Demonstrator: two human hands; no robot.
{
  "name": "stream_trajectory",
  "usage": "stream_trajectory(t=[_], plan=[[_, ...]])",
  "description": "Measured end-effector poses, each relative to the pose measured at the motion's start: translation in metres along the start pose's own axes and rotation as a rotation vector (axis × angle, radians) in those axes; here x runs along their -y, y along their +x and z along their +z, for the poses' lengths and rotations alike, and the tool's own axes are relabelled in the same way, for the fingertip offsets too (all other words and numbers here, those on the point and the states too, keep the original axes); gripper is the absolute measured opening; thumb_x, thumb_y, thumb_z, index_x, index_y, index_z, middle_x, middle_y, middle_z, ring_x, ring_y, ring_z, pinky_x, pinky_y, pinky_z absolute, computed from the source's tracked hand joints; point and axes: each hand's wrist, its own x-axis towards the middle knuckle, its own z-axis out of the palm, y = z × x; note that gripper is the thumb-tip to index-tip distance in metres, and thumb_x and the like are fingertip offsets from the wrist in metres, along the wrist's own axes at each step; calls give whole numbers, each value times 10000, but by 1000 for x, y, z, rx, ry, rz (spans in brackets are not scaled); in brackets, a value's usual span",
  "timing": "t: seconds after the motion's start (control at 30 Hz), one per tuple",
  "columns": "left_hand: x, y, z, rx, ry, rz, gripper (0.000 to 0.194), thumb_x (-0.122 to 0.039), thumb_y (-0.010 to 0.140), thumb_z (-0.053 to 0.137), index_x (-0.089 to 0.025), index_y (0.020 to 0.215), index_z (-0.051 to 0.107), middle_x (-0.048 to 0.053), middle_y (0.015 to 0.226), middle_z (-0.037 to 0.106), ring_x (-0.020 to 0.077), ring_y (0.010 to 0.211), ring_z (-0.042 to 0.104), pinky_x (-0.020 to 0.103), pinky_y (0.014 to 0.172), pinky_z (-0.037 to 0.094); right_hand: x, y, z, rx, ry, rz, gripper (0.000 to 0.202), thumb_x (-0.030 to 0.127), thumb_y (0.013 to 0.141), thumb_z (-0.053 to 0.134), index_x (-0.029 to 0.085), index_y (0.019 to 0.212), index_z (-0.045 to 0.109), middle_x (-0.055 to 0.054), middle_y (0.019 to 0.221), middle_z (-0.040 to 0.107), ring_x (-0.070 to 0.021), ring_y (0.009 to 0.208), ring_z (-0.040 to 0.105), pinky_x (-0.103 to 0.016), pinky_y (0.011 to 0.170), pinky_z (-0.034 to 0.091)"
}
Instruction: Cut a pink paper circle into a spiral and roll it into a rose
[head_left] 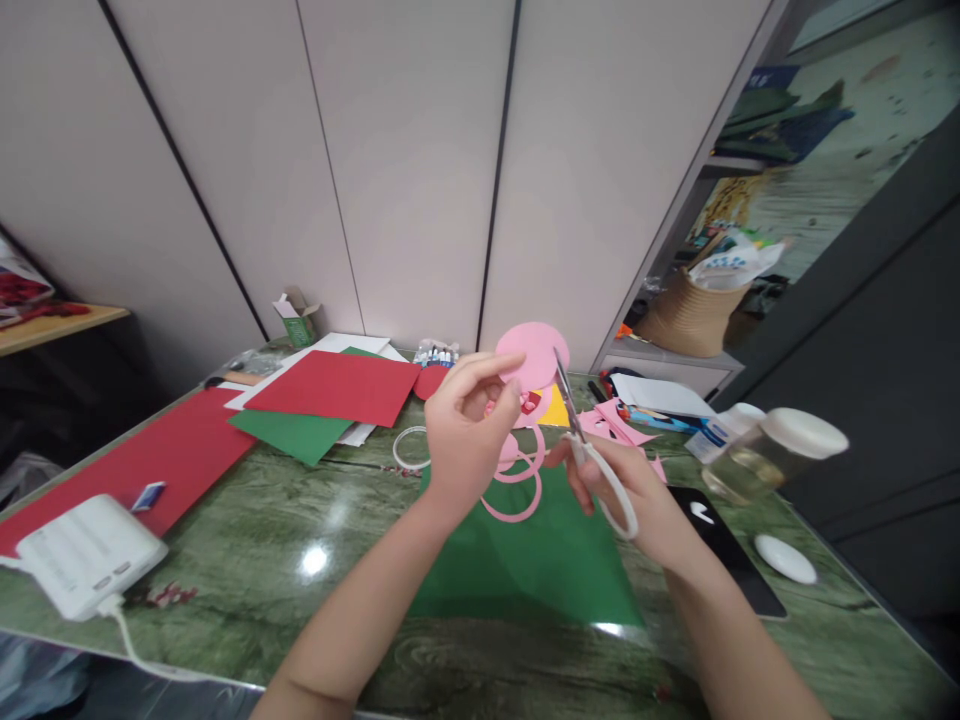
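Observation:
My left hand (472,430) pinches the lower left edge of a round pink paper disc (534,352), held up above the table. Fingers of my right hand (615,480) are in the handles of white-handled scissors (600,480). Their blades point up and meet the right side of the disc; whether they are parted I cannot tell. Beneath my hands lies a green paper sheet (525,565). Pink paper rings (517,515) lie on it, partly covered by my left hand.
Red sheets (337,385) and a green sheet (296,432) lie to the left, with a white power bank (90,555) nearer. Rightward are pink scraps (615,425), a lidded jar (772,455), a black tablet-like slab (727,550) and a white oval object (785,558). Cabinet doors (420,170) stand behind.

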Motion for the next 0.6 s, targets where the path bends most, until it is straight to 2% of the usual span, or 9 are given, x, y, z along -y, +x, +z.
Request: stream_trajectory(t=[0.17, 0.43, 0.6], plan=[[1, 0, 0, -13, -16, 22, 223, -90, 775, 599, -221, 918, 709, 36, 906, 650, 109, 840, 601, 223, 695, 512, -3, -1, -1, 11, 5, 13, 420, 532, 877, 433, 154, 915, 614, 30, 547, 472, -126, 496, 459, -244, 484, 361], [0, -1, 2, -34, -5, -24, 263, -124, 736, 659, -215, 981, 692, 46, 967, 630, 103, 806, 584, 237, 710, 509, -3, 0, 0, 12, 18, 16, 434, 545, 873, 435, 150, 925, 606, 30, 544, 469, -131, 498, 462, -249, 489, 354], [-1, -2, 2, 13, 1, 4, 269, -102, 739, 646, -212, 981, 690, 44, 948, 630, 102, 818, 581, 218, 690, 500, -2, -1, -1, -9, 1, -6, 448, 558, 865, 438, 147, 934, 605, 26, 551, 475, -137, 523, 457, -269, 536, 361]])
